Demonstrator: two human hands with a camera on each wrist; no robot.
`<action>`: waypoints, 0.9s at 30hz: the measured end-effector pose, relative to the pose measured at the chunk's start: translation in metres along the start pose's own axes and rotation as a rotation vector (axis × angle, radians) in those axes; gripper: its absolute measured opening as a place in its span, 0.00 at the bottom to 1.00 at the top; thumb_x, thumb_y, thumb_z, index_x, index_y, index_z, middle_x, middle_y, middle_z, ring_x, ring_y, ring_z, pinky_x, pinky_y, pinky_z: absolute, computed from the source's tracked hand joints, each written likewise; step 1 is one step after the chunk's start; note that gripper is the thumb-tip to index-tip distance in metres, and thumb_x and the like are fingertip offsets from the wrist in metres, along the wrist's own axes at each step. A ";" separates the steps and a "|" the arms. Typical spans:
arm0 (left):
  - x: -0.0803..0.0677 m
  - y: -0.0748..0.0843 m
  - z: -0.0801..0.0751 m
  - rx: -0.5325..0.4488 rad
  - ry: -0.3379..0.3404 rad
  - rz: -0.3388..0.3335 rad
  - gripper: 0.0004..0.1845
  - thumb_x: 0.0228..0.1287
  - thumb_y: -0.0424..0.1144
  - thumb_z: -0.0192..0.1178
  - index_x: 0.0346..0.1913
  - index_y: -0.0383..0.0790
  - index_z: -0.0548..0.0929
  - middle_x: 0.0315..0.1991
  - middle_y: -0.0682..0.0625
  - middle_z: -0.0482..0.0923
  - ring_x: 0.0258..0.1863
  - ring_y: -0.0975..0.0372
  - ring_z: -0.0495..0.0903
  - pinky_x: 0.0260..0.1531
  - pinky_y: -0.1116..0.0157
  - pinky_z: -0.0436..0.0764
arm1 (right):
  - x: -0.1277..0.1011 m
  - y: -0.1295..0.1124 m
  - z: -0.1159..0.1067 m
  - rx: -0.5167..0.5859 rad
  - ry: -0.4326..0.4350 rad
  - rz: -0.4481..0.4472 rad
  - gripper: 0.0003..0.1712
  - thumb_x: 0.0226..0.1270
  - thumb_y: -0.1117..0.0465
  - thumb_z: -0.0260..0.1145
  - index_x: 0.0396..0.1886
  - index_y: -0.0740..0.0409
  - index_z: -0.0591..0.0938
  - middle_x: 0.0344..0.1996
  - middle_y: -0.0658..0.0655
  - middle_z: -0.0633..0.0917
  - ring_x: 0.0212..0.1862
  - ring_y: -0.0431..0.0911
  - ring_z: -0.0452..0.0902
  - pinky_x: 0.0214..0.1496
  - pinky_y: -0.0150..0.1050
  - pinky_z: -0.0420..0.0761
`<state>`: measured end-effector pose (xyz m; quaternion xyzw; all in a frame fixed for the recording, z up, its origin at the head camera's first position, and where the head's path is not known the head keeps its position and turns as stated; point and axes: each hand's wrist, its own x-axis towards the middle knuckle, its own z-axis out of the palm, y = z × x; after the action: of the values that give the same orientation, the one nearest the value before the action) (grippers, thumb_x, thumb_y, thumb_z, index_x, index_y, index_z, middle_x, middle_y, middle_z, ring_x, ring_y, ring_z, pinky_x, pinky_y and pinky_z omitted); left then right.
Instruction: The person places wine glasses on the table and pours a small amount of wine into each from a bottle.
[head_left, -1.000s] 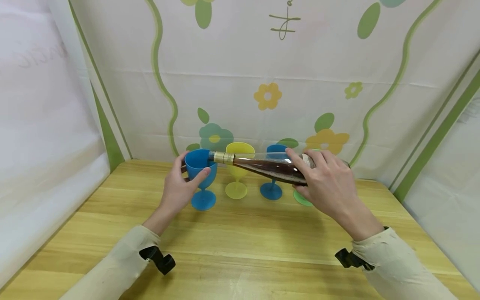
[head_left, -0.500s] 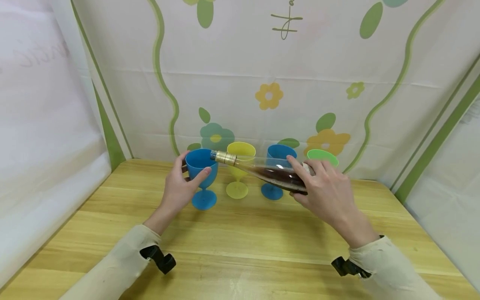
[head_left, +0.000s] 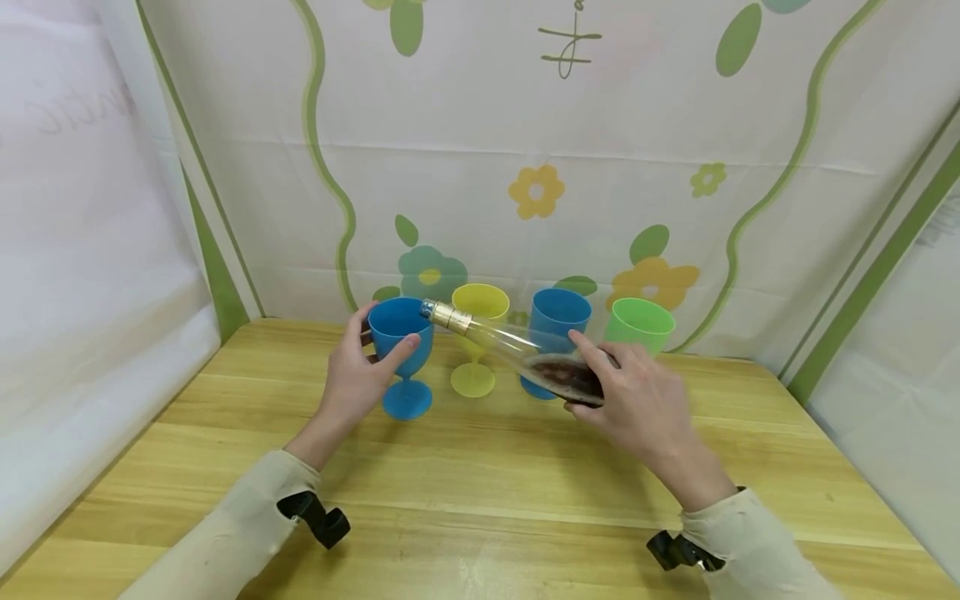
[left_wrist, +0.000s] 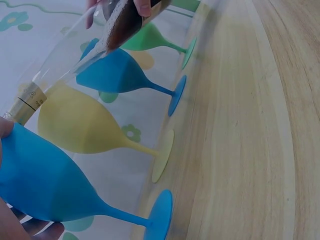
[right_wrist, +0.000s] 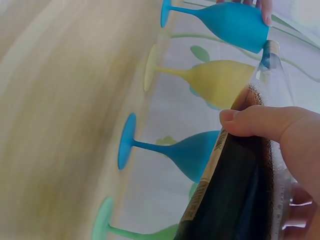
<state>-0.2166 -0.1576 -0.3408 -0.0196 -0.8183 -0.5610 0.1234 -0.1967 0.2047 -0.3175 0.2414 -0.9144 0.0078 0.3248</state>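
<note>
My left hand grips the bowl of a blue goblet standing at the left end of a row on the wooden table. My right hand holds the lower body of a clear bottle with dark liquid. The bottle slants up to the left, and its gold-banded neck sits at the blue goblet's rim. The liquid is pooled at the bottle's base. In the left wrist view the bottle crosses above the held goblet. In the right wrist view my thumb lies on the bottle.
A yellow goblet, a second blue goblet and a green goblet stand in a row against the flowered backdrop. White sheets wall both sides. Bare tabletop lies in front of the goblets.
My right hand dropped the bottle's base toward the table while the neck stayed at the blue goblet's rim. The liquid ran back to the base, and the green goblet came into view.
</note>
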 end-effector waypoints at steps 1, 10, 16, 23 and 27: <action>0.000 0.000 0.000 0.003 0.001 0.000 0.51 0.71 0.63 0.66 0.86 0.47 0.52 0.78 0.37 0.65 0.76 0.39 0.69 0.71 0.38 0.76 | -0.001 -0.001 0.001 0.015 -0.007 0.011 0.60 0.38 0.42 0.92 0.75 0.45 0.77 0.52 0.61 0.88 0.52 0.60 0.86 0.27 0.53 0.86; 0.000 -0.002 -0.001 0.005 0.000 0.013 0.51 0.72 0.61 0.66 0.86 0.47 0.52 0.79 0.38 0.65 0.76 0.41 0.69 0.71 0.39 0.76 | -0.009 -0.008 0.006 0.210 -0.120 0.152 0.53 0.48 0.43 0.87 0.76 0.45 0.76 0.58 0.61 0.87 0.54 0.58 0.85 0.32 0.53 0.84; 0.000 -0.001 -0.001 0.002 -0.003 0.009 0.51 0.71 0.62 0.66 0.86 0.46 0.52 0.79 0.38 0.65 0.76 0.41 0.68 0.72 0.39 0.75 | -0.013 -0.008 0.008 0.396 -0.126 0.267 0.52 0.51 0.44 0.86 0.76 0.47 0.75 0.61 0.61 0.87 0.56 0.59 0.86 0.45 0.58 0.84; 0.002 0.001 0.000 -0.001 0.001 -0.008 0.52 0.71 0.63 0.66 0.86 0.46 0.51 0.79 0.38 0.64 0.76 0.41 0.68 0.73 0.39 0.75 | -0.021 -0.001 0.011 0.473 0.029 0.324 0.52 0.45 0.48 0.89 0.72 0.52 0.77 0.48 0.62 0.90 0.45 0.57 0.87 0.41 0.53 0.81; 0.003 0.002 -0.001 -0.001 0.015 -0.015 0.52 0.70 0.64 0.66 0.86 0.46 0.51 0.79 0.38 0.65 0.76 0.42 0.68 0.73 0.40 0.75 | -0.026 0.005 0.012 0.486 0.101 0.345 0.53 0.43 0.51 0.90 0.71 0.55 0.77 0.46 0.63 0.90 0.42 0.59 0.87 0.41 0.54 0.82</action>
<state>-0.2189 -0.1582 -0.3380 -0.0093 -0.8172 -0.5625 0.1253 -0.1884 0.2189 -0.3420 0.1523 -0.8960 0.2934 0.2965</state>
